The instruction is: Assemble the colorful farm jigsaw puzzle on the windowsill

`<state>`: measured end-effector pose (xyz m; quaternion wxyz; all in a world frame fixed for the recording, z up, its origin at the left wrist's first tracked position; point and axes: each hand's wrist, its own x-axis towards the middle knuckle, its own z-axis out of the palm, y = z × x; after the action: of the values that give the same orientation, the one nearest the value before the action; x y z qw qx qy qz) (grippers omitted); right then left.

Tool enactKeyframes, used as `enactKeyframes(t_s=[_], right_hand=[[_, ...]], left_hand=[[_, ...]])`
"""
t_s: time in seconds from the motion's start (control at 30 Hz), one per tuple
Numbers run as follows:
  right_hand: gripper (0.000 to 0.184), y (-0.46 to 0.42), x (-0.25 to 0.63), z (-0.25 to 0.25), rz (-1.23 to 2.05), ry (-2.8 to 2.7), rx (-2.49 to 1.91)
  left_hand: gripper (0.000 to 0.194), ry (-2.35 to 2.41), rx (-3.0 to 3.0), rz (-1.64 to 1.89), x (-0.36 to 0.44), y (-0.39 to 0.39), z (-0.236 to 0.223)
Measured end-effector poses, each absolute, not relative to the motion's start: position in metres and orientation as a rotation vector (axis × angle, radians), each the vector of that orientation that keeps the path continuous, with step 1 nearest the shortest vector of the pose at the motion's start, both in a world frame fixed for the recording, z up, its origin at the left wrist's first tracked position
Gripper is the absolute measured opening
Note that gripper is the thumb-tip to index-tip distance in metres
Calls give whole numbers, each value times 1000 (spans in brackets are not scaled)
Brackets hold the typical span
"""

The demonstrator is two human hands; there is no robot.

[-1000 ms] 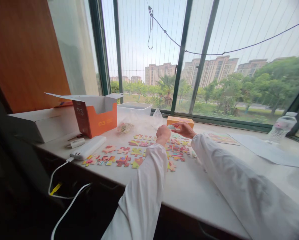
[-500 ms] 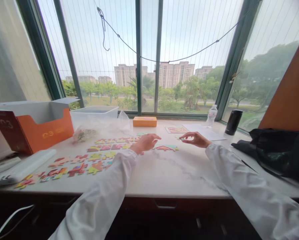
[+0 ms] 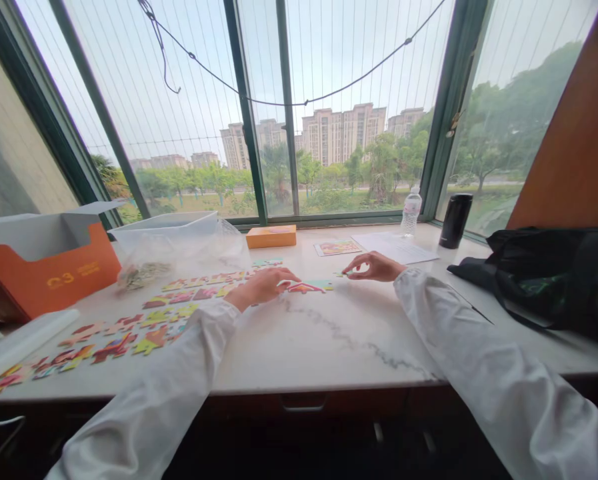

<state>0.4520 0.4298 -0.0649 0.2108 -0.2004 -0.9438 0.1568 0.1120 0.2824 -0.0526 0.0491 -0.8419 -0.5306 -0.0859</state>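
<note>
On the marble counter [image 3: 359, 333], the open left hand [image 3: 261, 287] had reached the joined puzzle pieces [image 3: 309, 287] at its 3 o'clock and touched them, while the curled right hand [image 3: 376, 267] lay beside a small piece [image 3: 339, 273] at its 9 o'clock, any grasp unclear.

In front of the jigsaw pieces [image 3: 151, 327], my left hand [image 3: 261, 287] and right hand [image 3: 376, 267] can pass over the marble counter [image 3: 329, 350]. Behind those pieces, the plastic bag [image 3: 179, 250] and small orange box [image 3: 271, 236] stand in the way; left of them, the orange carton [image 3: 46, 273].
</note>
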Motion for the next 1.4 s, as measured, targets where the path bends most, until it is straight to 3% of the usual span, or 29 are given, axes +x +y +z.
enactKeyframes(t_s=[0.53, 1.03, 1.23, 1.4], right_hand=[[28, 416, 434, -69, 260, -2801, -476], [31, 408, 429, -73, 368, -2710, -489], [40, 403, 429, -78, 316, -2619, -617], [38, 398, 423, -83, 209, -2555, -642]], left_hand=[[43, -1563, -2678, -269, 112, 286, -56], [40, -1584, -2715, -289, 116, 281, -52], [41, -1683, -2669, -259, 118, 278, -58], [41, -2012, -2273, -352, 99, 286, -58]])
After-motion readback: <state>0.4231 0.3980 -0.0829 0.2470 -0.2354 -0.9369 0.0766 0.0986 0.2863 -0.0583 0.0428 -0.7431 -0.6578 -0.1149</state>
